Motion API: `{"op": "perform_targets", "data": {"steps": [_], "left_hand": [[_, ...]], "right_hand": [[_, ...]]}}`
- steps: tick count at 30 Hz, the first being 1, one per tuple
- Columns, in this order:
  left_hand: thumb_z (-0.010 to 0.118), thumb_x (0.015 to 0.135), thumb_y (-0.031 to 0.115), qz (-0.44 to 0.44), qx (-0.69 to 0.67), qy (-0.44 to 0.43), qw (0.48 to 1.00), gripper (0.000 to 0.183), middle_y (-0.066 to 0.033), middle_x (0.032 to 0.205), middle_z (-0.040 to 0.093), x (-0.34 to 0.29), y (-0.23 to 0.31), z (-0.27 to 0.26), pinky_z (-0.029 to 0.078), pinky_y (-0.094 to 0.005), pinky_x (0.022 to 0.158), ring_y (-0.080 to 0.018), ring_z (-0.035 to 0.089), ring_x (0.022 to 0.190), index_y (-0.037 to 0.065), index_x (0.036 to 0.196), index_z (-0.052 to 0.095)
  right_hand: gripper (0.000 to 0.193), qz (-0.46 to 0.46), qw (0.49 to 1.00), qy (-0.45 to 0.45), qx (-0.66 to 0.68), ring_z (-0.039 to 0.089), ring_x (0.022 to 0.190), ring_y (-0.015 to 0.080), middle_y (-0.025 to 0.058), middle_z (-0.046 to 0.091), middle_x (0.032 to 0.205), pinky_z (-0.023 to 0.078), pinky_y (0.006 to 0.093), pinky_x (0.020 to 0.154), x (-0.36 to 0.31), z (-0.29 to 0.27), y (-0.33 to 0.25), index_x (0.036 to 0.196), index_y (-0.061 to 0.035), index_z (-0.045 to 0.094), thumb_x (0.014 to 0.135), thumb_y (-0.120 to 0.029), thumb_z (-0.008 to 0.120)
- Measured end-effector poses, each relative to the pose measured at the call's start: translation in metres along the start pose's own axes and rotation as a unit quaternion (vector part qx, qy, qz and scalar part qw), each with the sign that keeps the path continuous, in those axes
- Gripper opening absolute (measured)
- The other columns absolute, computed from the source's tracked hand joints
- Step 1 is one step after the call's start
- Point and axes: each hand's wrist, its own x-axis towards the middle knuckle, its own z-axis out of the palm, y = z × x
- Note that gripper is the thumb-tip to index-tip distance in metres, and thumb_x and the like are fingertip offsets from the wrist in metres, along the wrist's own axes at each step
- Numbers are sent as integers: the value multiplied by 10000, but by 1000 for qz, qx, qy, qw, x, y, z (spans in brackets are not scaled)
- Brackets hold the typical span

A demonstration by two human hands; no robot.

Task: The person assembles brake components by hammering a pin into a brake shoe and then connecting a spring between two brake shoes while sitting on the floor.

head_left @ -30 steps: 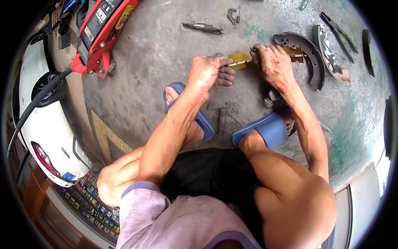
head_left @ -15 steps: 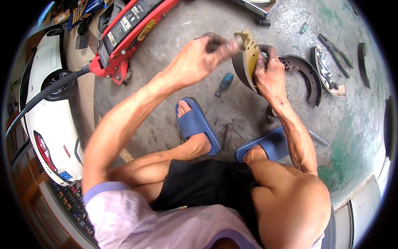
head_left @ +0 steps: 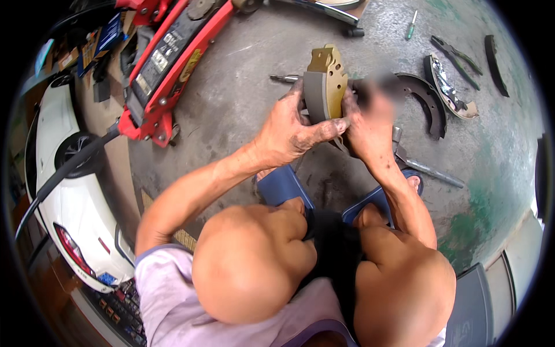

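Observation:
A gold-painted brake shoe (head_left: pixel 334 87) with a grey curved lining stands roughly upright in the air between my hands. My left hand (head_left: pixel 289 130) closes on the lining side, the thumb stretched across the lower end and the fingers behind. On the other side, my right hand (head_left: pixel 370 130) grips the metal edge of the shoe; a blur covers part of its fingers. Both hands have dark, dirty fingers. Beyond my left fingertips, a metal rod-like tool (head_left: pixel 283 78) lies on the floor, partly hidden by the shoe.
Dark used brake shoes (head_left: pixel 430 98) (head_left: pixel 502 66) lie to the right, with a shoe holding metal parts (head_left: pixel 445 87), pliers (head_left: pixel 459 61) and a small screwdriver (head_left: pixel 411 26). A T-shaped metal tool (head_left: pixel 430 170) lies by my right foot. A red floor jack (head_left: pixel 167 75) and white car (head_left: pixel 81 191) are left.
My left hand has come down and taken hold of the lining side. The shoe has shifted left and turned, showing more of its lining. My right hand has moved left with it.

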Motion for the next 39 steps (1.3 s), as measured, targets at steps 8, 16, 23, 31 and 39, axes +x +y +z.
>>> {"op": "perform_targets", "data": {"steps": [8, 16, 23, 31, 39], "left_hand": [[781, 834, 61, -99, -174, 0, 980, 473, -83, 1050, 666, 14, -105, 22, 548, -293, 871, -133, 634, 957, -36, 1223, 530], [713, 885, 119, -158, -206, -65, 963, 515, -82, 1066, 685, 8, -143, 5, 547, -261, 802, -133, 670, 939, -5, 1335, 494], [726, 904, 132, -95, -123, -44, 987, 661, -157, 1162, 675, 8, -159, 12, 538, -326, 919, -213, 672, 1051, -72, 1432, 385], [769, 863, 288, -60, 245, 15, 967, 704, -322, 1208, 629, -6, -134, 28, 511, -417, 975, -436, 629, 1148, -48, 1411, 483], [722, 897, 239, 0, 273, 14, 962, 561, -272, 1198, 646, -19, -147, 33, 531, -429, 928, -428, 639, 1089, -31, 1355, 542]], "right_hand": [[172, -43, 981, -47, -185, 708, 816, 374, 174, 723, 912, 551, 398, 747, -50, -16, 47, 1041, -23, 696, 929, -150, 665], [206, 127, 982, -91, -106, 716, 854, 359, 223, 716, 923, 540, 413, 770, -72, 5, 65, 1031, 0, 688, 917, -171, 691], [212, 139, 981, -49, -125, 730, 800, 315, 200, 731, 878, 553, 390, 745, -75, 9, 76, 1027, 4, 688, 923, -180, 692], [204, 170, 974, -77, -126, 728, 804, 286, 179, 729, 868, 556, 371, 746, -91, -2, 86, 1039, 0, 680, 920, -165, 697], [203, 115, 986, -35, -112, 718, 802, 197, 142, 743, 915, 558, 327, 720, -105, 2, 95, 1067, 4, 680, 928, -141, 709]]}}
